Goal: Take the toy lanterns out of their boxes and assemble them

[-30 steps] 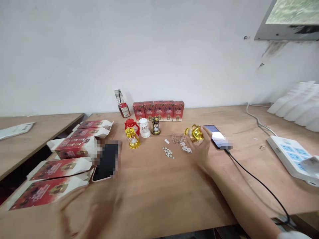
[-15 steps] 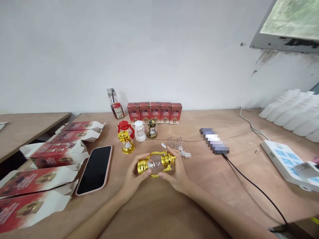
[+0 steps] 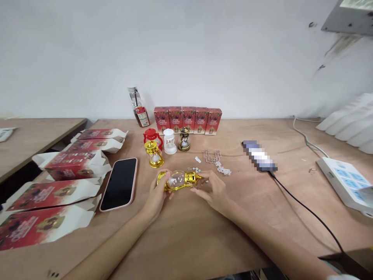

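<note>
A small gold toy lantern (image 3: 178,180) with a clear globe lies on its side just above the wooden table (image 3: 186,233). My left hand (image 3: 156,195) grips its base end. My right hand (image 3: 212,190) rests beside its top end, fingers spread, fingertips touching or nearly touching it. Behind it lie several small round button cells (image 3: 196,169), white tabs (image 3: 223,170) and wire handles (image 3: 212,156).
Upright lanterns stand behind: gold (image 3: 154,154), red (image 3: 150,137), white (image 3: 169,141), dark (image 3: 184,139). Red boxes (image 3: 188,119) line the wall. Open red cartons (image 3: 70,169) and a black phone (image 3: 120,183) lie left. A second phone (image 3: 260,156) with cable and a white device (image 3: 346,184) lie right.
My right hand carried the gold lantern from beside the far phone to the middle. My left hand came up and took its base. The lantern now lies lower, and my right hand's grip has loosened.
</note>
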`<action>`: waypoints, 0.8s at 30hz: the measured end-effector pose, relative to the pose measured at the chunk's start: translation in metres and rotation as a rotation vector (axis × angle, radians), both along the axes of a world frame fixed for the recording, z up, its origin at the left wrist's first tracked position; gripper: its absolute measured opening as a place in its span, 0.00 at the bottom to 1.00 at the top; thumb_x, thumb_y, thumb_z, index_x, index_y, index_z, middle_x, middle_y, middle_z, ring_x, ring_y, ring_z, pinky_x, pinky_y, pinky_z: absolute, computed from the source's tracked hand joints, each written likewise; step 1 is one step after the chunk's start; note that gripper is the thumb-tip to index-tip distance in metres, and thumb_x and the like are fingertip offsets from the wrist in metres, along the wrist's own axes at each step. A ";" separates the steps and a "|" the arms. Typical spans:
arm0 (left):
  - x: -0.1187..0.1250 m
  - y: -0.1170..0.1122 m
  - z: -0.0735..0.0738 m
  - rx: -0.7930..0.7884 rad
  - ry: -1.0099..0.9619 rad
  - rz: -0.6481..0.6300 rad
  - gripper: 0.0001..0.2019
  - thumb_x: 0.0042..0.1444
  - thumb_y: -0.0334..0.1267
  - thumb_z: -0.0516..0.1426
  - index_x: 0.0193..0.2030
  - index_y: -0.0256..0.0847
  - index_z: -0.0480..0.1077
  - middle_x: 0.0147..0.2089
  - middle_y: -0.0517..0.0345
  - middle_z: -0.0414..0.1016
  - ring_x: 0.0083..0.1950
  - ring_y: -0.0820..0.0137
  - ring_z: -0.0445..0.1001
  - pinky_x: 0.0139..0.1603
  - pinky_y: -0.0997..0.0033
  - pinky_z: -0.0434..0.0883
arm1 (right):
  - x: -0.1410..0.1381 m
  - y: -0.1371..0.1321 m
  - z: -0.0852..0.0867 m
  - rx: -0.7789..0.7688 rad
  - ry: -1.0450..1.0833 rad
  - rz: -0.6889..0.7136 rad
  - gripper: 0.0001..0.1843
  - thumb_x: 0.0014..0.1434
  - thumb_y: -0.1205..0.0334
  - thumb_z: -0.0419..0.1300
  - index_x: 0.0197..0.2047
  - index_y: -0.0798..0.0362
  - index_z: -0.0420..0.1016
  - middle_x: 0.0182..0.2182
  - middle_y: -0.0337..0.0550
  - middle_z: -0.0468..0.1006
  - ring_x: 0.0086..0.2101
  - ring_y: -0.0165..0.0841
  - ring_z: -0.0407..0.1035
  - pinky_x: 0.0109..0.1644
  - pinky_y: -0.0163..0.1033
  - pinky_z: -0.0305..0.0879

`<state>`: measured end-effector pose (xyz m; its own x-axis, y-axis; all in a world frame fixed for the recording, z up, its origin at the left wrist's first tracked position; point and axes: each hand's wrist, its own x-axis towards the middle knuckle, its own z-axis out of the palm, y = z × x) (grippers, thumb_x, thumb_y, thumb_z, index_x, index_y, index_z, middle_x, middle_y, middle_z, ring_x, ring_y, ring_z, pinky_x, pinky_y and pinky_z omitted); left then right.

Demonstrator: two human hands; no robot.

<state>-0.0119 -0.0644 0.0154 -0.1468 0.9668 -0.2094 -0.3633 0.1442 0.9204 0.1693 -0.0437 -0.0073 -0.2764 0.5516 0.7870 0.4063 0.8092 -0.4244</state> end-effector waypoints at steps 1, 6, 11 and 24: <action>0.000 0.000 0.000 -0.008 -0.016 0.009 0.21 0.41 0.52 0.63 0.34 0.39 0.65 0.27 0.65 0.64 0.22 0.79 0.60 0.15 0.81 0.58 | -0.001 0.000 -0.001 -0.026 0.023 -0.003 0.16 0.58 0.56 0.60 0.47 0.53 0.64 0.32 0.42 0.71 0.29 0.31 0.69 0.33 0.36 0.70; -0.005 0.004 -0.002 -0.063 -0.121 0.035 0.21 0.42 0.50 0.63 0.37 0.37 0.67 0.29 0.64 0.67 0.20 0.81 0.58 0.16 0.81 0.59 | -0.006 -0.001 -0.002 -0.008 0.080 -0.005 0.03 0.61 0.68 0.55 0.39 0.52 0.64 0.28 0.39 0.71 0.28 0.29 0.67 0.32 0.34 0.67; -0.005 0.005 -0.002 -0.088 -0.147 0.056 0.18 0.42 0.47 0.63 0.35 0.36 0.68 0.28 0.63 0.67 0.21 0.80 0.60 0.17 0.80 0.61 | -0.005 -0.002 0.006 0.173 -0.134 0.052 0.08 0.62 0.74 0.50 0.35 0.54 0.66 0.27 0.43 0.73 0.29 0.31 0.64 0.33 0.36 0.65; -0.006 0.001 0.002 -0.168 -0.312 -0.261 0.14 0.46 0.46 0.59 0.31 0.37 0.65 0.20 0.65 0.63 0.16 0.79 0.57 0.13 0.80 0.57 | -0.002 -0.002 0.007 0.449 -0.272 0.163 0.10 0.66 0.59 0.51 0.34 0.54 0.67 0.23 0.39 0.69 0.23 0.28 0.60 0.26 0.34 0.57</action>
